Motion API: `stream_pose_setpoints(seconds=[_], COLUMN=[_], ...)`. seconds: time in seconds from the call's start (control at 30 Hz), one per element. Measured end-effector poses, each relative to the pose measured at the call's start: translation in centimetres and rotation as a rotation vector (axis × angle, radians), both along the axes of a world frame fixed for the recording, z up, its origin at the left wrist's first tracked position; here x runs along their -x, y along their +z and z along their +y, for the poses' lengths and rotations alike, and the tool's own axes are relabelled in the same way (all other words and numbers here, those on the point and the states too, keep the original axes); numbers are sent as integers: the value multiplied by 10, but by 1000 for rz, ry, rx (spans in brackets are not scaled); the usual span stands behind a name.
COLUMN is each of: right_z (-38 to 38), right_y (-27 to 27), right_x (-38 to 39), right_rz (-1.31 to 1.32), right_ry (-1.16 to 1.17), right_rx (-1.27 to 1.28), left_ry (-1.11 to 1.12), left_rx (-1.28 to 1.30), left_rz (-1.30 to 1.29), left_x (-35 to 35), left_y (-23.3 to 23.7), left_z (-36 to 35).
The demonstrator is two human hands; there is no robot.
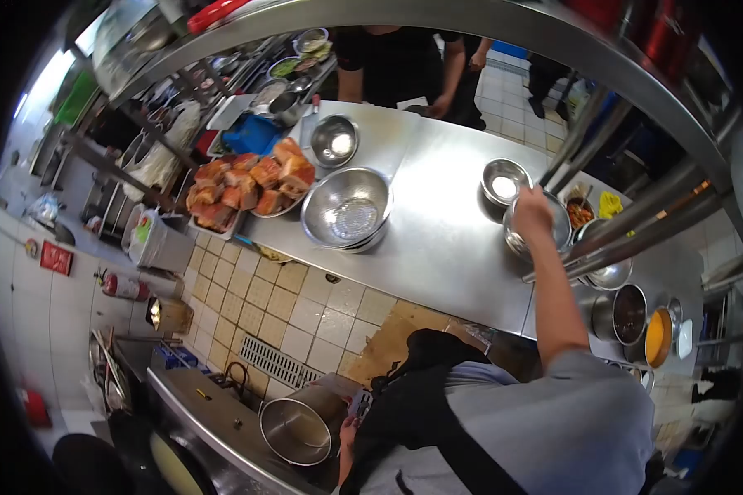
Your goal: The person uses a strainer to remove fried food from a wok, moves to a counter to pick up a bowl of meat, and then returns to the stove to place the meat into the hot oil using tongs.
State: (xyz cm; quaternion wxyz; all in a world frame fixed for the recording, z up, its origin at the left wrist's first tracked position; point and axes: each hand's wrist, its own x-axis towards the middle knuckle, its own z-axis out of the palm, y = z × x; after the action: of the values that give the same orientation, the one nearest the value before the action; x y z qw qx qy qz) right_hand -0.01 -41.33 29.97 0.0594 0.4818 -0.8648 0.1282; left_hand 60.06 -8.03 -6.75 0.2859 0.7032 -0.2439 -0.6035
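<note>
My right hand (532,213) reaches across the steel counter with its fingers closed at the rim of a steel bowl (560,227). It is slightly blurred, and its fingertips are partly hidden. Just beyond it stands a smaller steel bowl (504,180). Low by my side, my left hand (349,432) is closed around a small greyish object (360,403) whose kind I cannot make out. Black straps cross my grey shirt.
Stacked steel bowls (347,210) stand mid-counter (446,239), beside large meat chunks (252,181) in trays. Pots, including one with orange contents (658,337), line the right end. A metal shelf rail (437,15) crosses overhead. Across the counter stands a person in black (396,66).
</note>
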Motion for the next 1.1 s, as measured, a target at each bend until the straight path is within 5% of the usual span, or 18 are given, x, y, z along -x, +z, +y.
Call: stream_pose_setpoints(seconds=[0.17, 0.27, 0.37, 0.43, 0.53, 0.67, 0.73, 0.83, 1.03, 1.1], right_z=[18, 12, 2, -3, -28, 11, 37, 60, 24, 1], right_y=[-31, -28, 37, 82, 119, 209, 232, 247, 212, 206], right_x=[20, 29, 17, 5, 18, 2, -12, -60, -40, -27], right_rz=[-244, -275, -483, -563, -1358, -1576, -2125, -1930, -2060, -1732], right_ry=[-149, -169, -78, 166, 310, 394, 1168, 1099, 1244, 1271], right_rx=[-221, -102, 200, 646, 1374, 1796, 1702, 1873, 1636, 1649], left_ry=[56, -190, -167, -159, -299, -284, -383, -440, -403, -402], left_rx=[-221, -234, -27, 28, -63, 49, 151, 74, -6, -12], left_rz=[154, -134, -17, 11, 12, 98, -98, -169, -102, -90], left_x=[-3, 20, 28, 22, 36, 21, 4, -8, -18, -16], left_y=[36, 83, 86, 94, 107, 55, 15, 23, 73, 80], left_z=[-19, -78, -115, -118, -150, -155, -149, -148, -177, -180])
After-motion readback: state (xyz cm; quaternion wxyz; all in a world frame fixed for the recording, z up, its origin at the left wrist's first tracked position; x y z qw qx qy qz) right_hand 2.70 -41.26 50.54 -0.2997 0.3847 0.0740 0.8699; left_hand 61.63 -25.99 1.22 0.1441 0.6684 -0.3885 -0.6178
